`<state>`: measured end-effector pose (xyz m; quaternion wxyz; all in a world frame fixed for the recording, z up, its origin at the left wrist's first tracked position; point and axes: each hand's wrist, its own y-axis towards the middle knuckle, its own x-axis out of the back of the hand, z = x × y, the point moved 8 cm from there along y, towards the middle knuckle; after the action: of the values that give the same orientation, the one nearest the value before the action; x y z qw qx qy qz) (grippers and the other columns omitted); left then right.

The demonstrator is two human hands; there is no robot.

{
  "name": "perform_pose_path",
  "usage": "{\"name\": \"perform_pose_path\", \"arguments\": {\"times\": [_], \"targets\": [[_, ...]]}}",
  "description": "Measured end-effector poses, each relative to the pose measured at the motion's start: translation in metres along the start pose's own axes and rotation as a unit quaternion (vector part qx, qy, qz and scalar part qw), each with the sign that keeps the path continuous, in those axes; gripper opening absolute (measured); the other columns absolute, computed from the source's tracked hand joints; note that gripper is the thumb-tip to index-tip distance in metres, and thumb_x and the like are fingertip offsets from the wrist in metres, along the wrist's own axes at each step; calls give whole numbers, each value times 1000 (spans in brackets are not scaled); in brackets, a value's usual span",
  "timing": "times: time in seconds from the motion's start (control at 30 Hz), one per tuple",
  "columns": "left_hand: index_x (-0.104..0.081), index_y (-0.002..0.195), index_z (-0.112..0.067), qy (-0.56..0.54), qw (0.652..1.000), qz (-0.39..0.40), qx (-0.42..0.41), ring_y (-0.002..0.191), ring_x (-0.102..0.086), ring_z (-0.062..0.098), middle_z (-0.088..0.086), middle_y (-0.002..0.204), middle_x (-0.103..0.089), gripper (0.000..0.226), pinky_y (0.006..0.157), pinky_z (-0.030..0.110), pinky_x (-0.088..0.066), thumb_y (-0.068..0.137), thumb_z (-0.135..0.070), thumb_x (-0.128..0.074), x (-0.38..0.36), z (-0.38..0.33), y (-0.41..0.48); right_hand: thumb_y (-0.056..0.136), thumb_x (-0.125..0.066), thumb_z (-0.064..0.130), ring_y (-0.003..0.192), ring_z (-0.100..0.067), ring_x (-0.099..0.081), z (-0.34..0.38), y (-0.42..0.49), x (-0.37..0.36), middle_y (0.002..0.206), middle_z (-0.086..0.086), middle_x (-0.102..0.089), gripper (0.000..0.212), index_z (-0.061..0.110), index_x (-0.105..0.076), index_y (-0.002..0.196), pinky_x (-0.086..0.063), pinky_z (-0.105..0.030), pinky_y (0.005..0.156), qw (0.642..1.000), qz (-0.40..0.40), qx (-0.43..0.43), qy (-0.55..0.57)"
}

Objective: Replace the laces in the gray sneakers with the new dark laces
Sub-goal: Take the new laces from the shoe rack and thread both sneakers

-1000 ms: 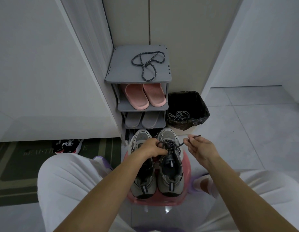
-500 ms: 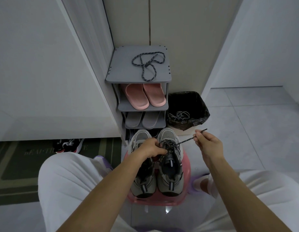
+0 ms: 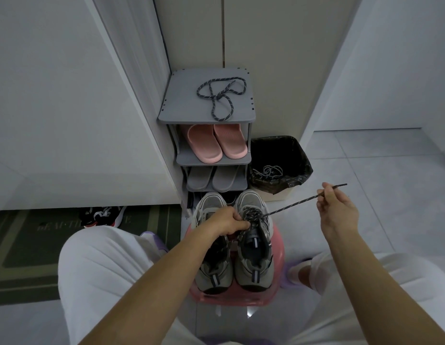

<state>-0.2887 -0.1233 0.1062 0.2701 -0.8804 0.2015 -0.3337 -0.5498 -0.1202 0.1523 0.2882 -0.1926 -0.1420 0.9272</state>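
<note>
Single head-worn wide-angle view, taken from above a seated person and directed forward and steeply downward. Both forearms enter from the bottom edge, and the white-clad knees (image 3: 102,267) fill the lower corners, so the lens sits close over the lap. The pink stool (image 3: 276,292) lies near, just below centre; the grey shoe rack (image 3: 176,108) stands straight ahead at mid-frame, farther off. Walls and door edges bow outward toward the margins, showing lens distortion. Only one view is supplied, so there is no shared region.
</note>
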Motion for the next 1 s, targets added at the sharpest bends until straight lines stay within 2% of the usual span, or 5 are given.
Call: {"name": "perform_pose_path", "arguments": {"times": [0.13,0.23,0.53,0.8,1.0], "targets": [[-60,78,-12,122,992,32,-28,71,-59,20,1,70,-57,34,66,31,-46,75,-42,-75,-7,-9,-11,94,-53,15,71,-4,-50,-2,-6,-18,78,6,-57,21,14,-66,110,-40,-15,70,982,58,41,-177],[-64,84,-16,147,988,-11,-42,78,-62,18,-5,76,-61,15,79,35,-51,80,-27,-72,3,-13,-14,88,-63,9,86,-2,-59,-9,-17,-36,94,4,-67,23,11,-68,110,-46,-4,75,949,147,67,-270],[-71,95,-25,136,987,-80,-42,76,-62,8,-6,95,-71,12,82,33,-54,85,-30,-66,27,-4,-15,87,-61,33,95,-15,-58,-47,-34,-53,90,7,-62,16,31,-73,98,-40,-28,83,644,259,200,-692],[-64,105,-31,161,976,-105,-98,126,-37,22,-3,129,-47,26,106,43,-33,81,-39,-68,-7,-26,-19,90,-54,38,101,-17,-52,-44,-40,-65,100,5,-63,20,35,-69,103,-34,-30,87,600,268,255,-710],[-66,111,-33,169,974,-121,-90,136,-22,23,-3,146,-34,28,111,42,-19,83,-39,-64,-15,-27,-18,89,-55,38,102,-16,-50,-45,-42,-70,102,6,-61,20,35,-70,101,-33,-29,88,595,275,262,-709]]}}
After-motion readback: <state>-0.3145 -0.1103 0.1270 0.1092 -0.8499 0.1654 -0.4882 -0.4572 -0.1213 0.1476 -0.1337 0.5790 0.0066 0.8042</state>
